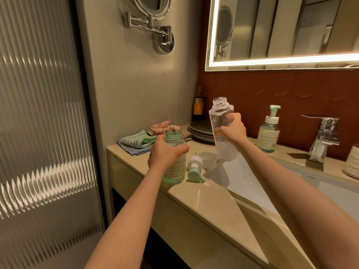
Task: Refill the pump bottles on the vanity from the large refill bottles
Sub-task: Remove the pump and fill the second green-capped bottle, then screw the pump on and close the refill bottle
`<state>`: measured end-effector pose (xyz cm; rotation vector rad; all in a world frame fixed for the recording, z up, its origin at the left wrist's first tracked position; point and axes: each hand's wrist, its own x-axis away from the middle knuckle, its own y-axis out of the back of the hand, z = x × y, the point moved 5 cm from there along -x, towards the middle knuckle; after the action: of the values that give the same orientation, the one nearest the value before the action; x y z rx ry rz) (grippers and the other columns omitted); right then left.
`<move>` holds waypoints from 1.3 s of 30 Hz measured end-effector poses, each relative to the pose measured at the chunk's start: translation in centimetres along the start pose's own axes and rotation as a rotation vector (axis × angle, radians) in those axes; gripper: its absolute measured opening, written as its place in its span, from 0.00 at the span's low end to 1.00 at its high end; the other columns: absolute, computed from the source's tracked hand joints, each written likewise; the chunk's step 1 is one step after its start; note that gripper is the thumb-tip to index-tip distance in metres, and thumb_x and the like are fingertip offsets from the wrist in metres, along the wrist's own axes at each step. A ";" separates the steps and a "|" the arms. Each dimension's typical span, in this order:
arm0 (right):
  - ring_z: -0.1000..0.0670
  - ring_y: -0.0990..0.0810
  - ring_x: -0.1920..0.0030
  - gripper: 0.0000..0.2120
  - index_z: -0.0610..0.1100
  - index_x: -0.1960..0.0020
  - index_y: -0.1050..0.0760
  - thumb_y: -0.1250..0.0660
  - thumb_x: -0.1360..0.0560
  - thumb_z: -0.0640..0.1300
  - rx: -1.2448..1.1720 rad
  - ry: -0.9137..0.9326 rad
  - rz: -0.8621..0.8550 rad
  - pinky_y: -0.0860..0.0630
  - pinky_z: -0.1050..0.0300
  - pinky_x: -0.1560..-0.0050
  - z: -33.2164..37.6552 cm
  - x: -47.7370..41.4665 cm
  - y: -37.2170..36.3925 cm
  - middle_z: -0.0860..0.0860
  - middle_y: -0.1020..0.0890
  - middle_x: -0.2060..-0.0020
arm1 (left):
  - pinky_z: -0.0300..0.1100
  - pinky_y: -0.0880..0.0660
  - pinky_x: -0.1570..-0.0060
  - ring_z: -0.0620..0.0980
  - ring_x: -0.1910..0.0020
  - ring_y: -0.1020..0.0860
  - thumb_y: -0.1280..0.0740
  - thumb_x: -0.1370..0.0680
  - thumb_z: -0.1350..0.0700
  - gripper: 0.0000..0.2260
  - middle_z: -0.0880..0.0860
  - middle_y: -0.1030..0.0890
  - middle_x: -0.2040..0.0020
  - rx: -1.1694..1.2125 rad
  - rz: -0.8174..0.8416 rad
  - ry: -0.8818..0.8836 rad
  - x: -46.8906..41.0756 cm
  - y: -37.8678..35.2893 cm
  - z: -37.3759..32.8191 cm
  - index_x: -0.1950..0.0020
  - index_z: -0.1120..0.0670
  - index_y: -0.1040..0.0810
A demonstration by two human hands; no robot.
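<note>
My left hand point(165, 152) grips a green pump bottle point(175, 164) around its shoulder; the bottle stands on the vanity counter point(194, 199) with its neck uncapped. My right hand point(232, 131) holds a large clear refill bottle point(221, 121) lifted above the counter, roughly upright, its threaded mouth open at the top and a whitish liquid in its lower part. The green-and-white pump head point(195, 168) lies on its side on the counter between the two bottles, next to a clear cap point(208, 159). A second green pump bottle point(269, 131), pump fitted, stands by the back wall.
A sink basin point(310, 183) with a chrome faucet point(324, 136) fills the right of the counter. Stacked grey plates point(200, 131), folded cloths point(136, 142) and a dark bottle point(198, 105) sit at the back left. A jar point(352, 162) stands at far right. A ribbed glass door point(38, 123) is left.
</note>
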<state>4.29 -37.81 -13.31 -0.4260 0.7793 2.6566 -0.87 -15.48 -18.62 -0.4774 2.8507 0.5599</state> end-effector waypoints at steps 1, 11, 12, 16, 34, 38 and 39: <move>0.47 0.31 0.46 0.29 0.41 0.35 0.40 0.30 0.32 0.37 -0.006 -0.013 -0.010 0.31 0.55 0.50 -0.2 -0.1 0.0 0.43 0.29 0.41 | 0.52 0.26 0.43 0.52 0.47 0.24 0.24 0.36 0.47 0.26 0.48 0.25 0.50 0.000 -0.001 -0.002 0.1 0.0 0.0 0.44 0.50 0.32; 0.47 0.29 0.43 0.29 0.40 0.36 0.39 0.28 0.31 0.38 -0.152 -0.153 -0.086 0.31 0.59 0.50 -2.1 -1.1 -1.3 0.43 0.30 0.39 | 0.54 0.26 0.44 0.53 0.48 0.23 0.24 0.37 0.46 0.27 0.50 0.22 0.49 0.011 -0.006 0.008 -0.2 -0.1 0.3 0.43 0.51 0.30; 0.47 0.29 0.42 0.29 0.40 0.36 0.39 0.28 0.31 0.38 -0.160 -0.161 -0.081 0.30 0.59 0.50 -2.3 -1.2 -1.6 0.43 0.30 0.39 | 0.54 0.26 0.44 0.53 0.48 0.23 0.24 0.37 0.46 0.27 0.50 0.22 0.49 0.011 -0.005 0.007 -0.2 -0.1 0.3 0.42 0.51 0.30; 0.45 0.29 0.38 0.33 0.41 0.33 0.41 0.26 0.32 0.40 -0.170 -0.175 -0.058 0.28 0.56 0.47 -3.2 -1.6 -2.8 0.42 0.31 0.36 | 0.54 0.26 0.44 0.53 0.48 0.23 0.24 0.37 0.46 0.29 0.50 0.22 0.47 0.013 -0.010 0.003 -0.3 -0.1 0.4 0.40 0.52 0.30; 0.45 0.28 0.43 0.23 0.41 0.35 0.35 0.33 0.28 0.42 0.332 0.113 -0.359 0.29 0.52 0.45 -0.8 1.8 0.0 0.43 0.29 0.40 | 0.55 0.25 0.44 0.53 0.46 0.23 0.24 0.39 0.44 0.34 0.51 0.21 0.45 0.013 -0.018 0.019 0.1 0.0 0.3 0.37 0.52 0.31; 0.48 0.26 0.48 0.16 0.44 0.42 0.27 0.37 0.29 0.33 0.667 0.737 0.001 0.27 0.56 0.51 2.4 5.4 -3.4 0.47 0.25 0.46 | 0.54 0.25 0.45 0.53 0.47 0.23 0.26 0.44 0.40 0.36 0.50 0.21 0.47 0.018 -0.019 0.030 0.4 0.1 0.0 0.40 0.51 0.30; 0.48 0.27 0.44 0.20 0.46 0.38 0.28 0.36 0.28 0.33 0.759 0.834 0.181 0.28 0.57 0.47 2.6 6.4 -4.8 0.47 0.27 0.42 | 0.54 0.25 0.45 0.53 0.47 0.23 0.27 0.46 0.39 0.38 0.50 0.21 0.46 0.018 -0.018 0.031 0.4 0.1 -0.1 0.39 0.51 0.30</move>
<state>-0.04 -31.09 -15.83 -1.2827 2.0199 2.0103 -1.30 -15.57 -18.66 -0.5127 2.8754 0.5271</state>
